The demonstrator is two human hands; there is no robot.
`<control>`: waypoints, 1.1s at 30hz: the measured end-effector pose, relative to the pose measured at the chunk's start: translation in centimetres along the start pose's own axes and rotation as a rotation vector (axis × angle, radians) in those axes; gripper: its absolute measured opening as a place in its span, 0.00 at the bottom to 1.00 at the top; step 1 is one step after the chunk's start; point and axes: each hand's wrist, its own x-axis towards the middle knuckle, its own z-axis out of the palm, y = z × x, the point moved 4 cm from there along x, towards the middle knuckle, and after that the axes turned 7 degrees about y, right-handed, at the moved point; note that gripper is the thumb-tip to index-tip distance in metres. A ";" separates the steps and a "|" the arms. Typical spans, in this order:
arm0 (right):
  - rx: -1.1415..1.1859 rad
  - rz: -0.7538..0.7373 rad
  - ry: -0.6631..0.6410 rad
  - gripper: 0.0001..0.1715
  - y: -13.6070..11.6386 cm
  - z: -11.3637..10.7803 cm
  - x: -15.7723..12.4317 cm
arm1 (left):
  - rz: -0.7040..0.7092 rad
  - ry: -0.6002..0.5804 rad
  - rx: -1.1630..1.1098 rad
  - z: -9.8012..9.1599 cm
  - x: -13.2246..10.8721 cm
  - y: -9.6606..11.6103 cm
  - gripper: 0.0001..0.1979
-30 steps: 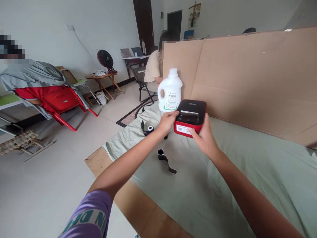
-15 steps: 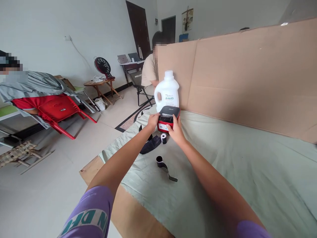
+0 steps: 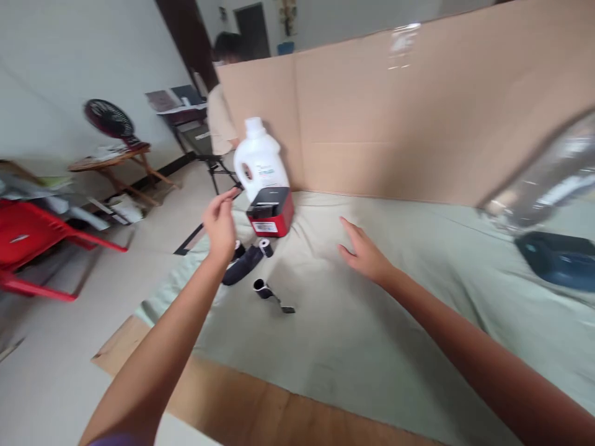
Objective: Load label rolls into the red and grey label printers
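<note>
Beside the left fingers (image 3: 225,197), apart, sits the red-black box (image 3: 272,212).

Pale green cloth (image 3: 353,359) covers a wooden top (image 3: 251,396), bare at lower left. Left of centre on the cloth are a white jug (image 3: 267,164), a red-and-black device (image 3: 280,218), a small roll (image 3: 266,248), a dark curved band (image 3: 242,267) and a partly unwound black roll (image 3: 263,290); a dark blue tray (image 3: 564,266) lies far right.
</note>
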 end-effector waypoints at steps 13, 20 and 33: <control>-0.895 0.580 0.678 0.20 13.4 -29.8 -17.5 | 0.717 -1.493 0.226 8.1 -31.1 10.5 0.29; -0.862 0.765 0.650 0.21 14.7 -32.8 -14.6 | 0.810 -1.600 0.253 6.8 -35.0 9.6 0.35; -0.732 1.161 0.332 0.49 16.1 -28.5 -13.5 | 0.760 -1.626 0.244 6.4 -34.9 10.0 0.35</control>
